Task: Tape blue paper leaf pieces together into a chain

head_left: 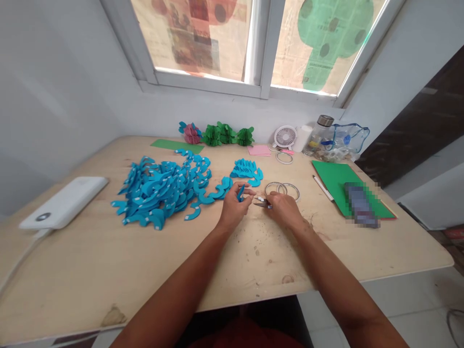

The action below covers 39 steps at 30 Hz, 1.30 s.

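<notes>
My left hand is closed on a small blue paper piece, pinched between thumb and fingers. In my right hand is a pair of scissors, its blades pointing left toward my left fingertips. A small white bit shows just above the blades; whether it sticks to them I cannot tell. Left of my hands lies a large heap of curved blue paper pieces, many with white squares on them. Beyond my left hand is a smaller group of blue pieces. Two narrow tape rolls lie behind my right hand.
A white power bank with a cable lies far left. Green paper sheets, a pen and a blurred phone-like object are at right. Along the wall stand folded paper figures, a small fan and a bottle.
</notes>
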{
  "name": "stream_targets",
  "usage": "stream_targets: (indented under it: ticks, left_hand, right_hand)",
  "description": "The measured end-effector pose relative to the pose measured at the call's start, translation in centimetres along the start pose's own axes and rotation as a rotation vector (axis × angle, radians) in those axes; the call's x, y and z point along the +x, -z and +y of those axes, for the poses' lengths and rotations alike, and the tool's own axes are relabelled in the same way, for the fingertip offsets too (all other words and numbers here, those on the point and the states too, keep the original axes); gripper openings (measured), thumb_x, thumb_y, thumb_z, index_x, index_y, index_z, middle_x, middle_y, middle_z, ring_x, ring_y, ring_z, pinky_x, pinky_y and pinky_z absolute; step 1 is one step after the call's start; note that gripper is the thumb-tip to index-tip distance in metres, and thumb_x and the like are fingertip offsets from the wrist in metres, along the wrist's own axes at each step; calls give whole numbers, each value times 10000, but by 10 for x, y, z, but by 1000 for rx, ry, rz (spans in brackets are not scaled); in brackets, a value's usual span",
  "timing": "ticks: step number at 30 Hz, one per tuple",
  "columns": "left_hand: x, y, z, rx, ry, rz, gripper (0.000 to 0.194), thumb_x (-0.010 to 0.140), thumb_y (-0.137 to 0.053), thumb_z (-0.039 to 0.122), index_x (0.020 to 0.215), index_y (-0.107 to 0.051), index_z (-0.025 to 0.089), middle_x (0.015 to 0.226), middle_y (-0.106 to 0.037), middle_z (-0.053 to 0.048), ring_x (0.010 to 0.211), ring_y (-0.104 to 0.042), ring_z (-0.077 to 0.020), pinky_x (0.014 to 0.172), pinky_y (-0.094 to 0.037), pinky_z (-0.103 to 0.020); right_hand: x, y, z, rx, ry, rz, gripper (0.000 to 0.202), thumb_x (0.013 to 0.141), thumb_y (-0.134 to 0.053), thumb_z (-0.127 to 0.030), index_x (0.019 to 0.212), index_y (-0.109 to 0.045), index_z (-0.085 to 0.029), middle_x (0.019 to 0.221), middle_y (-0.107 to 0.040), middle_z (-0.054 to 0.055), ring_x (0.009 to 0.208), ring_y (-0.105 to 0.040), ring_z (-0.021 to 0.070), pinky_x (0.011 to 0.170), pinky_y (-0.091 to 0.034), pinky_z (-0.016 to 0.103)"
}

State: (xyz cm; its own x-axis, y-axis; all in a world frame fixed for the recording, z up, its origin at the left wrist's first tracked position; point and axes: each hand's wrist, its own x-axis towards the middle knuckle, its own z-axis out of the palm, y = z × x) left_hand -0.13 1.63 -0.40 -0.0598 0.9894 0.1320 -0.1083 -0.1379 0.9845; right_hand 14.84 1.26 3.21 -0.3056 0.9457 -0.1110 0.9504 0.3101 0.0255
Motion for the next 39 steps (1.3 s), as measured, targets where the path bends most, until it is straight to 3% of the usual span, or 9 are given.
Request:
stream_targets:
  ticks: [3, 6, 15, 21, 31, 35, 39]
  left_hand:
    - [1, 0, -7, 135, -119, -22, 286, 682, -568, 162, 963, -529, 194, 771, -653, -10, 576, -567, -98, 471, -394, -189]
    - [1, 1, -13, 216, -194, -41, 304, 700, -553, 155, 999, -521, 200, 773, -647, -10, 733, -605, -134, 577, -433, -212]
    - [-4, 0, -9, 453, -292, -47, 337, 701, -519, 102, 1017, -510, 216, 730, -619, 26, 663, -569, -111, 635, -424, -231]
    - [-4, -1, -9, 436, -306, -27, 344, 695, -523, 101, 1018, -503, 215, 736, -601, 25, 671, -559, -114, 633, -422, -231]
    - [-3, -2, -4, 209, -219, 58, 316, 682, -555, 127, 988, -529, 201, 735, -587, 7, 700, -569, -121, 625, -433, -225]
    - [-2, -1, 2, 43, -73, 148, 348, 651, -610, 174, 989, -530, 203, 730, -577, 20, 523, -506, -78, 455, -382, -186]
    - [-2, -2, 4, -111, 92, 108, 388, 623, -654, 215, 983, -512, 197, 741, -564, 36, 359, -380, -22, 343, -299, -174]
  right_hand:
    - [0, 0, -1, -6, 0, 3, 215, 813, -450, -215, 917, -633, -169, 947, -627, 96, 836, -592, 200, 640, -373, 258]
    - [-1, 0, -2, -19, 12, 4, 228, 821, -438, -220, 924, -635, -172, 951, -627, 98, 834, -598, 204, 643, -381, 261]
    - [0, -6, -4, -51, 31, 26, 280, 858, -395, -289, 910, -639, -163, 948, -635, 109, 820, -612, 216, 632, -399, 271]
    - [-1, -4, -6, -48, 27, 8, 287, 860, -395, -285, 937, -644, -165, 973, -632, 113, 858, -610, 214, 666, -411, 271]
    - [-1, 0, -5, -8, 1, -8, 237, 835, -434, -231, 942, -635, -166, 979, -628, 112, 863, -597, 209, 674, -393, 265]
    - [-1, 2, 5, 28, -47, 3, 220, 813, -461, -215, 960, -621, -179, 1002, -623, 95, 876, -582, 202, 672, -383, 264]
    - [0, 1, 22, 98, -140, 117, 226, 834, -449, -274, 993, -598, -214, 1052, -608, 63, 916, -556, 192, 671, -367, 259]
